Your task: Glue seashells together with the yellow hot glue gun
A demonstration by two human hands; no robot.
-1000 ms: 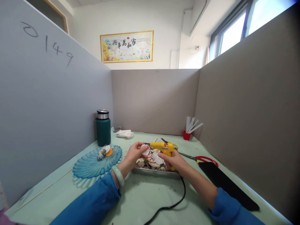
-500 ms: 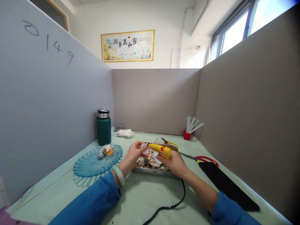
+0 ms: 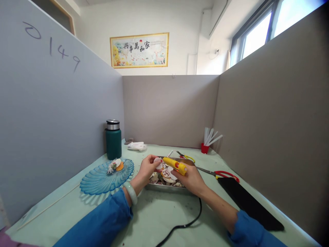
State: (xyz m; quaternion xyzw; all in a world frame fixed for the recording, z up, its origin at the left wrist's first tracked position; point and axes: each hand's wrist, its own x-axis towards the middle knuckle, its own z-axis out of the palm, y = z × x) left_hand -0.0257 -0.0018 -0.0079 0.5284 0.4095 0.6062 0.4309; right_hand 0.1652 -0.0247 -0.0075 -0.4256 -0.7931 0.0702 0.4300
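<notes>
Between the fingers of my left hand [image 3: 147,168] is a pale, flat seashell [image 3: 158,163], held up over a metal tray [image 3: 164,187]. My right hand [image 3: 193,179] is wrapped round a yellow hot glue gun [image 3: 174,164], whose front end points left, close to the shell; whether it touches cannot be made out. Below both hands the tray holds many mixed seashells [image 3: 168,174], some white and some speckled. To the left, a blue scalloped glass plate [image 3: 96,180] carries a small cluster of shells [image 3: 116,166], white, orange and spiky.
A green thermos [image 3: 113,140] stands behind the plate. White sticks [image 3: 211,136] rise from a red cup [image 3: 205,148] at the back right. Red-handled scissors [image 3: 226,175], yellow-handled pliers [image 3: 189,157] and a black board [image 3: 250,204] lie rightward. A black cord [image 3: 185,225] crosses the front.
Little differs. The glue gun is turned slightly in my right hand, and the whole view has shifted a touch. The shell stays in my left fingers.
</notes>
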